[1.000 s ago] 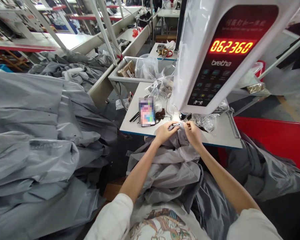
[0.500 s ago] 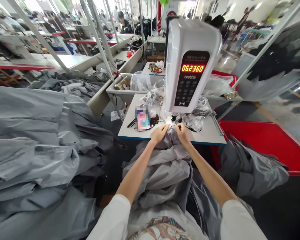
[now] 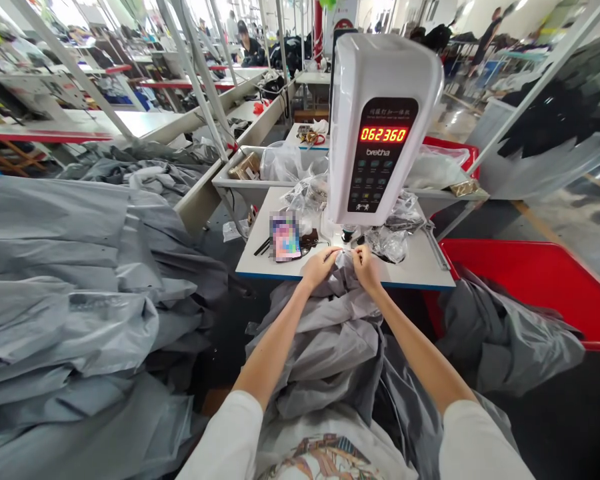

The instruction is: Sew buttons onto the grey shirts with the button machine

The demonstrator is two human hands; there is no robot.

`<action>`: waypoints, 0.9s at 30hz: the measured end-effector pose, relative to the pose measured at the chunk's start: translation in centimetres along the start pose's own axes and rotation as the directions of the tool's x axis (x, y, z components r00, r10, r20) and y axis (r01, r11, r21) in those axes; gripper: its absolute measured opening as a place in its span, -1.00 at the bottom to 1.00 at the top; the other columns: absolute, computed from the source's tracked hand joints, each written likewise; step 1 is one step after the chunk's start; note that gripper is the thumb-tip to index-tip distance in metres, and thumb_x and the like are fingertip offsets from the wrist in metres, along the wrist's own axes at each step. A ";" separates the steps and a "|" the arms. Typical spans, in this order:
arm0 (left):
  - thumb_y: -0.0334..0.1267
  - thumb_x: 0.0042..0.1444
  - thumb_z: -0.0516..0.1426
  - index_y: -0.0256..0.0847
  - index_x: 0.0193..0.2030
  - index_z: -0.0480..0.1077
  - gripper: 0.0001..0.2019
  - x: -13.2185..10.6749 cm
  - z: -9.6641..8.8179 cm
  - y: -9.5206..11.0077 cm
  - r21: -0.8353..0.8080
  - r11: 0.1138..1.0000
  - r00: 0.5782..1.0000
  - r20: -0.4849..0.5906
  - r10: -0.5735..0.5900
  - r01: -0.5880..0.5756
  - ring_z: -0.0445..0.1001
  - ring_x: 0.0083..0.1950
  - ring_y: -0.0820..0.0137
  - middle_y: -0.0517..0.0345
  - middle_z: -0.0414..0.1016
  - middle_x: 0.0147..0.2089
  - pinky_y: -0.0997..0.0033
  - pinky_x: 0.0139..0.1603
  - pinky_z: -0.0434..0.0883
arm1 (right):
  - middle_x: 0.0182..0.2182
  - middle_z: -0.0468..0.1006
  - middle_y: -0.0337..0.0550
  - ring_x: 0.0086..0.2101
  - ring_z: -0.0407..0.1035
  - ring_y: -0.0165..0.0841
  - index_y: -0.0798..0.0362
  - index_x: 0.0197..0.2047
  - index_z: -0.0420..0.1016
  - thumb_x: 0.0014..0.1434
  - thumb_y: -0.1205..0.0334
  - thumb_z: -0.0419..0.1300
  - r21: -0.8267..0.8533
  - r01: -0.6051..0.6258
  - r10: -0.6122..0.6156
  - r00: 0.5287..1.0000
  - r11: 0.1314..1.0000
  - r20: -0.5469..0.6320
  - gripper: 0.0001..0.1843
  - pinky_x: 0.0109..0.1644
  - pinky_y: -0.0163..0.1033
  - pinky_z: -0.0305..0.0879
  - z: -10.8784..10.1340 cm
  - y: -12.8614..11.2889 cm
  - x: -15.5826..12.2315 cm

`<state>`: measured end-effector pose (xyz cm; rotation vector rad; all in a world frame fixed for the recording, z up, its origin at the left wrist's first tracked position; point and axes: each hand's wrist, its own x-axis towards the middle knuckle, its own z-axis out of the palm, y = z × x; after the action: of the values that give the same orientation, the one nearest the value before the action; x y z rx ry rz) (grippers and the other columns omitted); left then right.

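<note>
A grey garment (image 3: 325,327) lies bunched over my lap and runs up to the edge of the small white worktable (image 3: 300,270). My left hand (image 3: 321,265) pinches its upper edge from the left, and my right hand (image 3: 365,268) pinches it from the right, a short stretch of cloth between them. Both hands are just in front of the working head of a white button-attaching machine (image 3: 337,147), whose red display reads 062360. The fingertips partly hide the cloth's edge.
On the tabletop lie a phone with a blurred screen (image 3: 285,239) and clear plastic bags (image 3: 390,243). To the left is a large heap of grey garments (image 3: 80,287). A red bin (image 3: 525,267) stands at the right, with grey cloth (image 3: 505,333) hanging over its side.
Both hands keep their hold on the garment in nearly the same place. The view has shifted very slightly, and a person in the far right background has moved.
</note>
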<state>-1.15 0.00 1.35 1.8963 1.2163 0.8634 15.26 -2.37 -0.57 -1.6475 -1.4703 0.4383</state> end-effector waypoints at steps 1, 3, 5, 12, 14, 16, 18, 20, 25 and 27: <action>-0.16 0.28 -0.02 -0.06 0.05 0.46 -0.68 0.0 0.0 0.1 0.001 1.000 1.000 0.000 -0.002 0.002 0.47 0.08 0.33 0.22 0.54 0.05 0.42 0.13 0.33 | -0.45 0.45 -0.20 -0.47 0.31 -0.32 -0.01 -0.26 0.24 0.24 -0.04 -0.08 0.008 -0.001 0.001 1.000 1.000 0.004 -0.71 -0.35 -0.25 0.11 0.0 0.0 0.0; -0.17 0.28 -0.02 -0.07 0.05 0.46 -0.69 -0.1 0.0 0.2 -0.001 1.000 1.000 0.004 -0.004 0.004 0.47 0.08 0.35 0.23 0.54 0.05 0.43 0.13 0.32 | -0.45 0.45 -0.21 -0.47 0.31 -0.33 -0.01 -0.26 0.24 0.24 -0.04 -0.08 0.029 0.002 -0.003 1.000 1.000 0.006 -0.72 -0.34 -0.25 0.12 0.0 0.1 0.0; -0.16 0.28 -0.02 -0.07 0.05 0.46 -0.69 -0.1 -0.1 0.2 -0.001 1.000 1.000 0.005 -0.006 0.006 0.47 0.07 0.35 0.23 0.54 0.05 0.44 0.12 0.33 | -0.46 0.44 -0.22 -0.48 0.30 -0.33 -0.01 -0.26 0.23 0.24 -0.04 -0.07 0.042 0.002 -0.003 1.000 0.999 0.008 -0.73 -0.35 -0.25 0.12 0.0 0.1 0.0; -0.16 0.28 -0.02 -0.06 0.03 0.46 -0.70 -0.1 0.0 0.2 -0.011 1.000 1.000 -0.006 0.006 -0.006 0.47 0.08 0.36 0.25 0.54 0.05 0.47 0.12 0.31 | -0.51 0.41 -0.27 -0.49 0.27 -0.34 -0.02 -0.27 0.23 0.23 -0.04 -0.05 0.073 -0.007 0.006 1.000 0.997 0.023 -0.74 -0.36 -0.26 0.10 -0.2 -0.1 0.0; -0.15 0.28 -0.01 -0.07 0.03 0.47 -0.70 -0.1 0.0 0.2 -0.010 1.000 1.000 -0.016 -0.010 0.010 0.47 0.08 0.36 0.23 0.54 0.04 0.48 0.11 0.32 | -0.52 0.40 -0.28 -0.50 0.26 -0.35 -0.02 -0.27 0.23 0.23 -0.05 -0.05 0.088 -0.019 0.016 0.999 0.996 0.038 -0.73 -0.36 -0.26 0.09 -0.3 -0.1 0.0; -0.16 0.27 0.00 -0.09 0.03 0.47 -0.70 -0.1 0.0 0.2 -0.012 1.000 1.000 -0.021 -0.018 0.017 0.47 0.08 0.36 0.22 0.54 0.05 0.48 0.11 0.32 | -0.51 0.40 -0.28 -0.50 0.26 -0.35 -0.02 -0.27 0.23 0.22 -0.06 -0.05 0.086 -0.024 0.020 0.999 0.996 0.043 -0.72 -0.37 -0.26 0.09 -0.3 -0.1 0.0; -0.17 0.27 0.00 -0.09 0.03 0.47 -0.70 -0.1 0.0 0.3 -0.018 1.000 1.000 -0.013 -0.008 0.008 0.46 0.09 0.36 0.21 0.54 0.05 0.47 0.12 0.31 | -0.50 0.42 -0.26 -0.49 0.27 -0.35 -0.01 -0.27 0.23 0.23 -0.05 -0.06 0.073 -0.023 0.020 0.999 0.997 0.040 -0.72 -0.36 -0.26 0.10 -0.3 -0.1 -0.1; -0.17 0.27 -0.01 -0.09 0.03 0.46 -0.70 -0.1 -0.1 0.4 -0.018 1.000 1.000 -0.001 0.001 -0.001 0.46 0.09 0.35 0.21 0.54 0.05 0.45 0.13 0.31 | -0.48 0.43 -0.24 -0.49 0.28 -0.34 -0.01 -0.26 0.24 0.23 -0.05 -0.06 0.055 -0.021 0.019 0.999 0.998 0.033 -0.71 -0.35 -0.25 0.11 -0.2 -0.1 -0.1; -0.12 0.28 -0.02 -0.06 0.06 0.44 -0.68 0.0 0.0 0.1 -0.022 0.999 1.000 0.020 -0.022 0.023 0.45 0.11 0.31 0.20 0.52 0.07 0.36 0.18 0.31 | -0.45 0.48 -0.17 -0.43 0.34 -0.29 0.00 -0.28 0.28 0.20 -0.08 -0.05 0.041 -0.042 0.041 0.999 0.998 0.026 -0.68 -0.34 -0.24 0.14 -0.7 -0.5 0.0; -0.11 0.25 0.00 -0.08 0.12 0.38 -0.65 0.2 0.0 -0.1 -0.036 0.998 0.998 0.014 -0.055 0.056 0.43 0.14 0.29 0.14 0.48 0.12 0.32 0.18 0.31 | -0.51 0.47 -0.19 -0.46 0.32 -0.30 0.01 -0.34 0.30 0.16 -0.11 0.00 0.065 -0.102 0.096 0.991 0.993 0.094 -0.65 -0.37 -0.25 0.13 -1.3 -0.6 0.3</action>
<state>-1.18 0.22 1.29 1.8278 1.2319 0.8372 15.88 -2.54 0.72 -1.6693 -1.4267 0.6199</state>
